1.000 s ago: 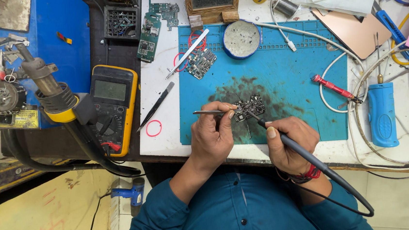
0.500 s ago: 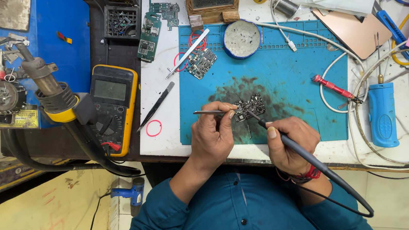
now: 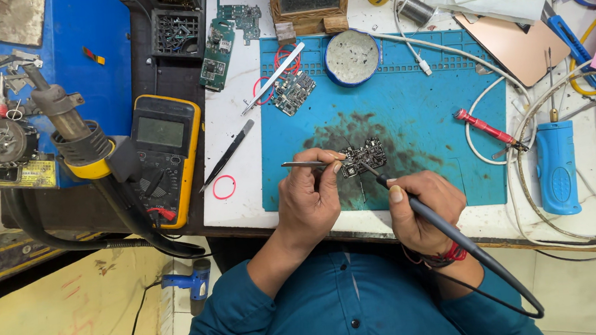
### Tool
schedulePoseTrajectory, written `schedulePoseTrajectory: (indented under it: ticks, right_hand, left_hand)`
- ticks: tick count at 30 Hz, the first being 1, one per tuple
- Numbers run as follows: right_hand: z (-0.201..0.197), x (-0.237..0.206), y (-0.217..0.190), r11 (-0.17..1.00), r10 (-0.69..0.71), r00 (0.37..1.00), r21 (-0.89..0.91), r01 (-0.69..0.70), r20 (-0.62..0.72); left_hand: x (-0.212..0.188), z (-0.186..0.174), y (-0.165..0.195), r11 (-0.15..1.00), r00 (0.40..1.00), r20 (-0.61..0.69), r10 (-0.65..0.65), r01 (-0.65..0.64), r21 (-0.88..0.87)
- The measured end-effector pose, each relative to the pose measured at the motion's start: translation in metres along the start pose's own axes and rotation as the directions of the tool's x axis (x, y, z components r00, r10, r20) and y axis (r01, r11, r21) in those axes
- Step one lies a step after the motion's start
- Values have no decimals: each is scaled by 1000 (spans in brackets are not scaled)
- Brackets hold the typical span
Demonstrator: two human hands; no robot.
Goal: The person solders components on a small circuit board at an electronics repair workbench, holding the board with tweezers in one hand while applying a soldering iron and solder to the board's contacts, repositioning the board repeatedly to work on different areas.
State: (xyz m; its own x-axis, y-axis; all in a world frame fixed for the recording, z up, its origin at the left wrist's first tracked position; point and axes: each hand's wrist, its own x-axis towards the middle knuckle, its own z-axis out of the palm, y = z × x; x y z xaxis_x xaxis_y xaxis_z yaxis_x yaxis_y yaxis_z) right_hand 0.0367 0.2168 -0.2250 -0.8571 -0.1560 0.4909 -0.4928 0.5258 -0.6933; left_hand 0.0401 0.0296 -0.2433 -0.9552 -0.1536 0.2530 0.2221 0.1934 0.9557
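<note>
A small dark circuit board (image 3: 365, 156) lies on the stained blue work mat (image 3: 436, 121). My left hand (image 3: 312, 198) grips metal tweezers (image 3: 305, 164) whose tips reach the board's left edge. My right hand (image 3: 422, 207) holds a black soldering iron (image 3: 452, 230) like a pen, its tip touching the board from the lower right. The iron's black cord loops down past my right wrist.
A yellow multimeter (image 3: 166, 156) and hot-air gun (image 3: 72, 128) sit left. Black tweezers (image 3: 227, 154), another board (image 3: 292, 92), a round tin (image 3: 352, 57), a red probe (image 3: 488, 130), a blue tool (image 3: 556, 165) and white cables surround the mat.
</note>
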Motion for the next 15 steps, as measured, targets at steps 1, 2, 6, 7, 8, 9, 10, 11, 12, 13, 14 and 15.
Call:
schedulePoseTrajectory:
  ticks: [1,2,6,7,8,9,10,11,12,13,14,15]
  right_hand:
    - [0,0,0,1000,10,1000,-5,-10,-3]
    - [-1,0,0,1000,0,1000,-1,0,1]
    - [-1,6,-2,999,-43,999,-32,44,27]
    - [1,9,-2,997,-54,998,-50,56,36]
    - [2,12,-2,993,-71,995,-91,77,63]
    - [3,15,-3,986,-88,992,-131,99,92]
    - [3,18,-4,978,-102,987,-169,122,123]
    - [6,20,-5,975,-90,985,-190,117,145]
    - [7,21,-6,970,-78,983,-213,114,166]
    - [8,23,-7,965,-67,980,-236,111,186]
    - [9,23,-8,964,-65,982,-244,107,176]
    - [9,23,-9,962,-62,984,-252,104,166]
  left_hand:
    - [0,0,0,1000,1000,-1,0,0,0]
    - [0,0,0,1000,1000,-1,-1,1,1]
    - [0,0,0,1000,1000,5,-25,25,7]
    - [0,0,0,999,999,7,-35,35,9]
    - [0,0,0,999,1000,6,-31,31,7]
    - [0,0,0,1000,1000,3,-27,27,6]
    - [0,0,1,1000,1000,0,-25,25,5]
    - [0,0,1,1000,1000,-1,-17,17,5]
    - [0,0,1,1000,1000,-2,-9,9,3]
    - [1,0,1,1000,1000,-3,2,-2,2]
    - [1,0,2,1000,1000,-3,4,-4,7]
    - [1,0,2,1000,1000,-5,5,-5,11]
